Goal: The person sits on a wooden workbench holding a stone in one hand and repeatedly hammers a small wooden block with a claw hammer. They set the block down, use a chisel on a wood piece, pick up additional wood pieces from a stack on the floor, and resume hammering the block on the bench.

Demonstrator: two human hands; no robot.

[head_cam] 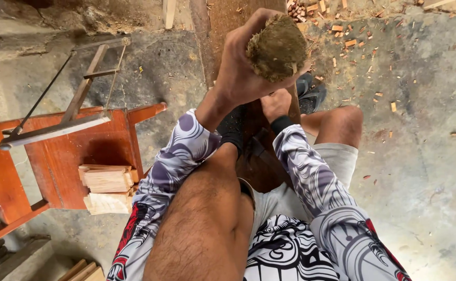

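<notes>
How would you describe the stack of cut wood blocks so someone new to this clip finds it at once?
Start at the orange-red wooden bench on the left, with a frame saw lying across its top. Just below the saw, at the bench's right edge, sits the stack of pale wood blocks. Unlike the small chips scattered on the concrete floor, they are large, squared and piled.

Seated astride plank, floor workspace.
Left hand holds clump above plank; right hand on plank; stool left, saw on it.
</notes>
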